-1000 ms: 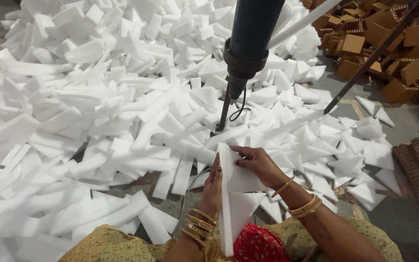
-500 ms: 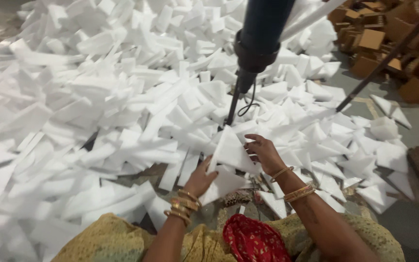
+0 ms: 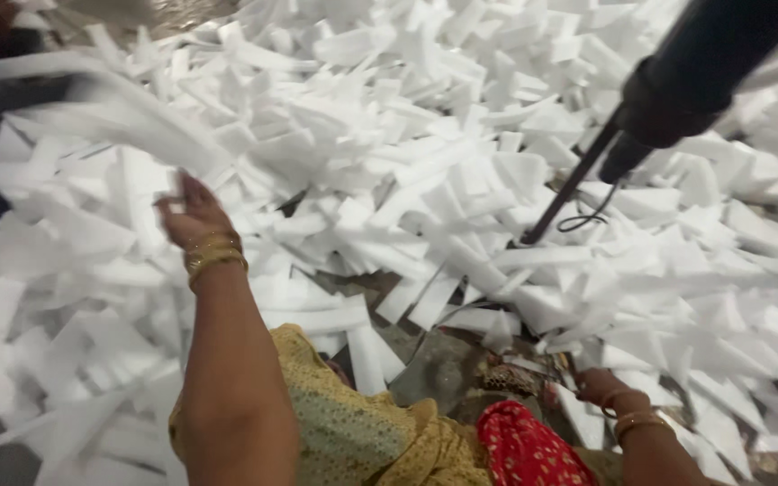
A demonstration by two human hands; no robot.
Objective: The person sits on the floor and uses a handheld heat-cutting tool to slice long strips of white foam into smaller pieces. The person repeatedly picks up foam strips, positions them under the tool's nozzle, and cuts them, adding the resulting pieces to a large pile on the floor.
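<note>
Left hand was raised over the left side of the heap, wrist bent back, fingers smeared by blur; couldn't tell if it gripped anything. Just above it, a long white foam strip lay slantwise across the view, also blurred, and whether hand & strip touched was unclear.

Biggest thing by far: heap of white foam offcuts, strips & wedges, covering nearly the whole floor w/ only a grey bare patch of floor showing near the person's lap. Next, the dark cylindrical machine housing hung in from top right, w/ a thin dark rod running down from it into the foam and a small looped black wire beside the rod. Then the yellow patterned garment and red patterned cloth at the bottom edge.

Right hand sat low, right of the lap, fingers buried among offcuts, so its grip couldn't be read either. Gold bangles ringed the left wrist.

Judgement: the step looked like shedding the long strip onto the left of the heap, away from the rod. A next move would prob. call for a fresh piece from near the right hand, brought up to the rod w/ both hands steadying it, fingers kept off the rod.
</note>
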